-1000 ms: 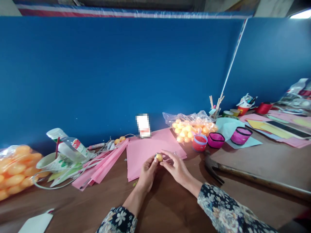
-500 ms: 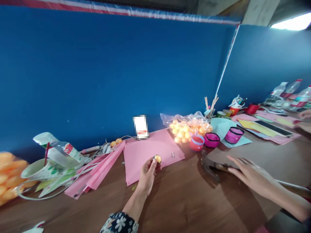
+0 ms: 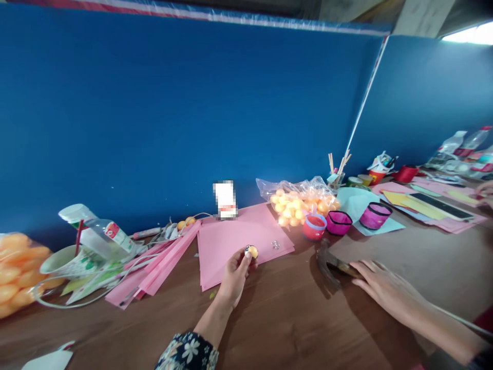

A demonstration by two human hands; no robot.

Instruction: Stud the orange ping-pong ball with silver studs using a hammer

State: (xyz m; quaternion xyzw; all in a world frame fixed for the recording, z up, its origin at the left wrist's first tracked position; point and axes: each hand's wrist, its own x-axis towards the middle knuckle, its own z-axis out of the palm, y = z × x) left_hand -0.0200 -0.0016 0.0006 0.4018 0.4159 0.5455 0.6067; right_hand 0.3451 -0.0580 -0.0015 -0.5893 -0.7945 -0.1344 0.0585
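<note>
Between the thumb and fingers of my left hand [image 3: 235,277] is a small round yellow piece with a dark edge [image 3: 252,252]; its exact kind is unclear. This hand is above the front edge of a stack of pink paper [image 3: 239,234]. Some tiny shiny bits [image 3: 275,245] lie on the paper's right side. My right hand [image 3: 385,288] lies over the wooden handle of a hammer [image 3: 329,264], its fingers stretched out and not wrapped round it. The hammer's dark metal head rests on the brown table.
Behind the hammer are a clear bag of orange balls [image 3: 288,205], a red-and-blue tape roll [image 3: 315,227] and two magenta rings [image 3: 375,215]. Pink strips [image 3: 157,272], a plastic bottle [image 3: 111,239] and a cup [image 3: 57,262] crowd the left. Another person's hand [image 3: 485,191] shows far right.
My right hand has come down and left onto the hammer's handle, and the hammer has turned slightly. My left hand keeps its pinch on the round yellow piece. The view has shifted slightly.
</note>
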